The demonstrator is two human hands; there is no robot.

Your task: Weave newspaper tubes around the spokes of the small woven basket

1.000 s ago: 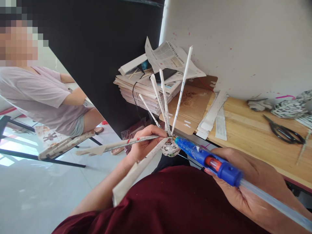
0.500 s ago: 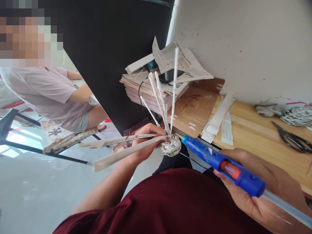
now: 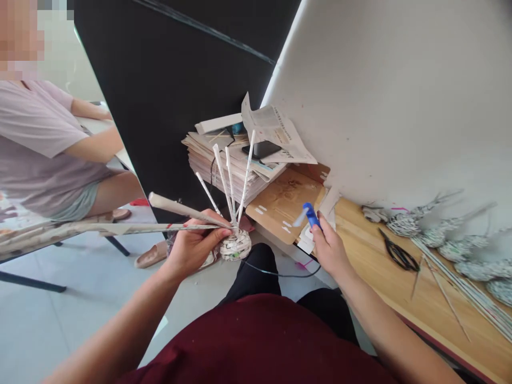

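Observation:
My left hand [image 3: 192, 246] is closed, thumb and fingers pinching rolled paper tubes [image 3: 188, 209] at the neck of a small woven paper piece [image 3: 236, 247]. That round, pale piece hangs above my knee. Several of its tubes stand upright, while others stretch out to the left over my hand. In my right hand [image 3: 331, 249] is a blue hot glue gun [image 3: 310, 214], held by the table's near edge and apart from the weaving. A translucent glue stick shows at the gun. Its dark cord [image 3: 280, 275] loops below.
A stack of paper [image 3: 228, 160] bears a phone [image 3: 262, 150] and newspaper [image 3: 276, 125]. On the wooden table [image 3: 368, 266] are black scissors [image 3: 400, 255], thin sticks [image 3: 446, 298], long paper tubes [image 3: 468, 285] and several woven pieces [image 3: 404, 221]. Another person [image 3: 44, 138] sits beyond the black panel [image 3: 160, 80].
My right hand has carried the glue gun away from the woven piece to the table's edge, turning it. The left hand keeps its hold. The view has shifted, showing more of the table.

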